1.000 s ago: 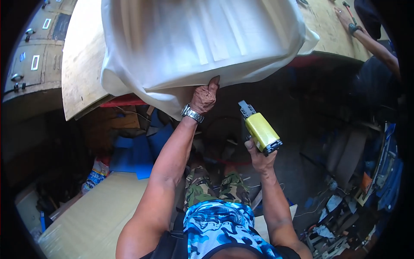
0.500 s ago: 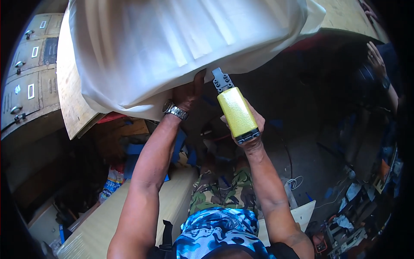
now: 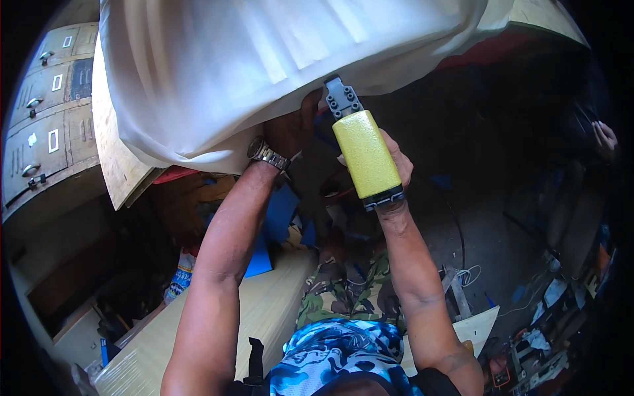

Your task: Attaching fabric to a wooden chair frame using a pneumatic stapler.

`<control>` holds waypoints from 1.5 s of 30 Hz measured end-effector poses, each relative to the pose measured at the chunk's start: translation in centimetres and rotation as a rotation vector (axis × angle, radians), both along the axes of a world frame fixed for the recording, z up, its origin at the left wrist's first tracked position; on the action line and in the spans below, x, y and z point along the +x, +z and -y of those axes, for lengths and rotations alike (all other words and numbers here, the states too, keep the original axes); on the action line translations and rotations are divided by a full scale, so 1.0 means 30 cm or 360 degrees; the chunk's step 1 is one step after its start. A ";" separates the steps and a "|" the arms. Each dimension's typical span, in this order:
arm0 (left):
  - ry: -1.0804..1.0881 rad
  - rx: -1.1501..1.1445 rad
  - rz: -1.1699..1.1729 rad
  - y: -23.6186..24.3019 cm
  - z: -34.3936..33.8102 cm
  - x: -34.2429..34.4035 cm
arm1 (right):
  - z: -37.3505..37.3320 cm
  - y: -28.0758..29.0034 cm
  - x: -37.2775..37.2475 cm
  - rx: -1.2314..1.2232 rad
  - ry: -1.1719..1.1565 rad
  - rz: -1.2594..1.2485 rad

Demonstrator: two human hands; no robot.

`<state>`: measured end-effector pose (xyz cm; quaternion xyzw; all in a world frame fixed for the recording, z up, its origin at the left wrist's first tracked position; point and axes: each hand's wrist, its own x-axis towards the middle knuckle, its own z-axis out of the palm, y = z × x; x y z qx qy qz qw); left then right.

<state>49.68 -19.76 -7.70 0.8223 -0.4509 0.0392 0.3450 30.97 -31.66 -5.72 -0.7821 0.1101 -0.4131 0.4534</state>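
Note:
Pale white fabric (image 3: pixel 264 59) lies draped over a broad, rounded form at the top of the head view, with its edge hanging in folds. My left hand (image 3: pixel 290 132), below a wristwatch, is closed on the hanging edge; its fingers are in shadow and partly tucked under. My right hand (image 3: pixel 398 162) is wrapped round a yellow staple gun (image 3: pixel 366 152), whose body hides most of the grip. The gun's grey nose (image 3: pixel 340 96) reaches the fabric's lower edge, close to my left fingertips. Whether it presses on the fabric, I cannot tell.
A plywood sheet (image 3: pixel 119 145) juts out under the fabric at left, beside worn metal lockers (image 3: pixel 56 105). Below my left arm lies a long wrapped board (image 3: pixel 198 330). Tools and scraps (image 3: pixel 535 343) litter the lower right. Another person's hand (image 3: pixel 604 138) shows at far right.
The staple gun and my right hand have moved slightly up, bringing the nose to the fabric's edge. My left hand stays there. The other person's hand has dropped lower and farther right.

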 end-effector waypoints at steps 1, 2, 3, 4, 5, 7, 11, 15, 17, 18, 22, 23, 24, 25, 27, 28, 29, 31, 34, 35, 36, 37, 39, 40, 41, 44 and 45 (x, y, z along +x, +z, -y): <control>0.0002 -0.0002 -0.0113 -0.005 0.007 0.007 | -0.002 -0.002 -0.011 -0.0073 0.0015 -0.0026; -0.0003 -0.0035 -0.0227 -0.008 0.012 0.013 | -0.004 -0.005 -0.023 -0.0143 0.0032 -0.0125; -0.0013 -0.0027 -0.0265 -0.005 0.008 0.013 | -0.015 -0.008 -0.034 0.0208 0.0165 -0.0089; -0.0024 -0.0020 -0.0303 -0.003 0.010 0.016 | -0.030 -0.010 -0.045 0.0560 0.0300 -0.0126; -0.0038 0.0032 -0.0268 0.005 0.003 0.014 | -0.039 -0.018 -0.048 0.0778 0.0435 -0.0064; -0.0073 0.0111 -0.0242 0.022 -0.007 0.013 | -0.058 -0.032 -0.044 0.0718 0.0428 -0.0090; -0.0202 0.0091 -0.0498 0.017 -0.012 0.014 | -0.082 -0.046 -0.017 0.0764 0.0429 -0.0041; -0.0264 -0.0038 -0.0987 -0.037 -0.009 0.029 | -0.092 -0.028 -0.014 0.0217 0.0213 -0.0054; -0.0269 -0.0057 -0.1099 -0.051 -0.008 0.036 | -0.106 -0.016 -0.009 0.0388 0.0288 -0.0014; -0.0266 -0.0060 -0.1122 -0.049 -0.007 0.036 | -0.114 -0.010 -0.004 0.0365 0.0236 -0.0097; -0.0161 -0.0037 -0.0916 -0.028 0.010 0.011 | -0.138 0.016 0.013 0.0252 0.0101 0.0011; -0.0047 -0.0087 -0.1024 -0.030 0.010 0.002 | -0.146 0.027 0.003 0.0284 0.0081 0.0061; 0.0171 -0.0116 -0.1218 -0.043 0.009 -0.018 | -0.151 0.041 -0.019 0.0186 0.0040 -0.0049; 0.0138 -0.0104 -0.0993 -0.059 -0.014 -0.028 | -0.154 0.056 -0.051 0.0072 -0.0001 -0.0102; 0.0197 0.0226 -0.0502 -0.119 -0.086 -0.047 | -0.159 0.079 -0.132 -0.0099 -0.0046 -0.0277; 0.0268 -0.0103 -0.0589 -0.168 -0.125 -0.073 | -0.170 0.085 -0.179 -0.0134 -0.0033 -0.0352; 0.0469 -0.0199 -0.0724 -0.214 -0.195 -0.095 | -0.168 0.083 -0.229 -0.0189 0.0008 -0.0361; 0.0670 0.0238 -0.0299 -0.278 -0.392 -0.132 | -0.166 0.063 -0.328 -0.0135 0.0086 -0.0499; 0.1635 -0.0204 -0.1345 -0.305 -0.663 -0.239 | -0.176 0.017 -0.451 0.0089 0.0151 -0.0619; 0.1778 -0.0625 -0.1582 -0.285 -0.727 -0.266 | -0.168 0.010 -0.489 0.0263 0.0178 -0.0815; 0.1607 -0.0772 -0.1364 -0.255 -0.769 -0.269 | -0.168 0.001 -0.516 0.0501 0.0149 -0.0858; 0.1559 -0.0841 -0.1226 -0.215 -0.790 -0.266 | -0.155 -0.005 -0.538 0.0546 0.0188 -0.0805; 0.1217 -0.0855 -0.1061 -0.143 -0.733 -0.218 | -0.155 -0.013 -0.557 0.0505 0.0077 -0.0856; 0.1068 -0.0854 -0.0943 -0.113 -0.669 -0.185 | -0.153 -0.013 -0.559 0.0517 0.0064 -0.0873; 0.1093 -0.0886 -0.1012 -0.086 -0.592 -0.164 | -0.158 -0.013 -0.553 0.0553 0.0037 -0.0912; 0.1126 -0.1496 -0.1011 -0.043 -0.333 -0.116 | -0.174 -0.006 -0.516 0.0444 0.0013 -0.0828; 0.1231 -0.1525 -0.1248 -0.015 -0.313 -0.116 | -0.175 -0.001 -0.503 0.0448 0.0051 -0.0797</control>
